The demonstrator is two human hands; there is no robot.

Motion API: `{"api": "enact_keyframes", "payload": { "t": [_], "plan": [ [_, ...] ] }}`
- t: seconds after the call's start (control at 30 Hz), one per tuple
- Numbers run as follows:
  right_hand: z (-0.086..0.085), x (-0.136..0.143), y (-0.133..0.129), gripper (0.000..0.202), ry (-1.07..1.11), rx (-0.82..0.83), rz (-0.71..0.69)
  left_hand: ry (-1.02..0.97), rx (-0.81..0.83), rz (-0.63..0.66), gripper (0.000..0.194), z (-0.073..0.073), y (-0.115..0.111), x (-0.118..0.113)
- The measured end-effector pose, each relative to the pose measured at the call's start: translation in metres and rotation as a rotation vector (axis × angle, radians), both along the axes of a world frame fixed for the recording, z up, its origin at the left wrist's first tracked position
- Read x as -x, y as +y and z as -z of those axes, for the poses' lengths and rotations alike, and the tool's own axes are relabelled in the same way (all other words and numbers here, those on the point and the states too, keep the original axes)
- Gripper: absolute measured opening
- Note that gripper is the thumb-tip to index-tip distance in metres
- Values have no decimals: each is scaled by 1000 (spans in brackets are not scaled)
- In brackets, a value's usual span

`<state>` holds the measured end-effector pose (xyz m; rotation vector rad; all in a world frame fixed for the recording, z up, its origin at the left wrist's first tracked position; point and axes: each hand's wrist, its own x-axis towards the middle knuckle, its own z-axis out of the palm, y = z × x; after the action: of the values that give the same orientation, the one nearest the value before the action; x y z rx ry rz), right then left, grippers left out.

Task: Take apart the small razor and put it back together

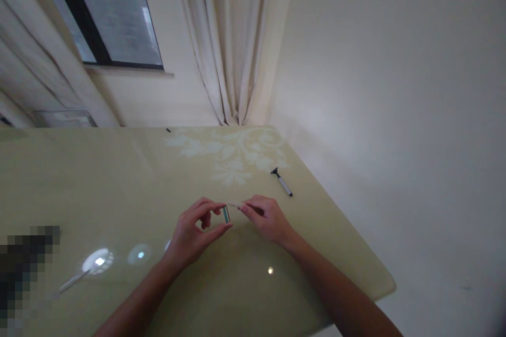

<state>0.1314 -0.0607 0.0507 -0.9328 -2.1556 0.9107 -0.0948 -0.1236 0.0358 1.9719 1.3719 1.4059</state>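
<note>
My left hand (200, 226) pinches a razor cartridge (226, 214) by its two ends, between thumb and forefinger. The cartridge is small, dark-edged with a teal strip, and stands nearly upright above the table. Close by on its right, my right hand (266, 216) grips a thin pale stick (235, 204) between thumb and fingers. The stick's tip points left toward the top of the cartridge; I cannot tell whether they touch. Beyond my right hand, a razor handle (283, 184) with a grey grip and black head lies on the table.
The glossy pale-green table (118, 184) has a white floral pattern and light reflections. A small dark piece (168, 130) lies at its far edge. A white stick (75, 280) is at the lower left, beside a pixelated dark area. A wall (395, 116) borders the right side; curtains (233, 37) hang behind.
</note>
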Motion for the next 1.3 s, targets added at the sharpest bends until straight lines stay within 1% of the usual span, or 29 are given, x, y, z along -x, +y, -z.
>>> {"api": "enact_keyframes", "payload": {
  "t": [0.13,0.23,0.37,0.47,0.6,0.7,0.73,0.83,0.87,0.97,1.07,1.1,1.2,1.3],
  "plan": [
    [0,0,0,43,-5,2,-27,2,16,-6,33,1,0,2],
    [0,1,-1,43,-10,-12,9,2,21,-13,32,3,2,4],
    [1,1,-1,44,-13,-14,-35,-2,23,-20,33,4,2,4],
    [1,2,-1,44,-14,-21,20,-8,20,-14,33,3,2,2],
    [1,2,-1,40,-6,-6,-41,-7,22,-14,33,1,2,1],
    [1,1,-1,44,-22,-27,31,1,18,-21,32,1,2,2],
    [2,1,0,43,-17,-27,24,0,17,-23,32,1,2,2],
    [2,1,0,40,0,-13,-59,0,17,-27,33,1,2,2],
    [2,1,0,40,-8,-16,-54,1,16,-25,33,1,2,2],
    [2,1,0,41,-20,-22,17,2,17,-24,33,1,2,3],
    [2,1,0,39,7,3,-56,2,7,-29,33,0,2,4],
    [2,1,0,39,5,2,-64,4,8,-31,32,0,2,4],
    [2,0,0,39,-10,-18,-10,6,26,-34,32,0,2,6],
    [2,1,-1,37,3,-3,-76,7,25,-42,33,2,2,7]
  ]
}}
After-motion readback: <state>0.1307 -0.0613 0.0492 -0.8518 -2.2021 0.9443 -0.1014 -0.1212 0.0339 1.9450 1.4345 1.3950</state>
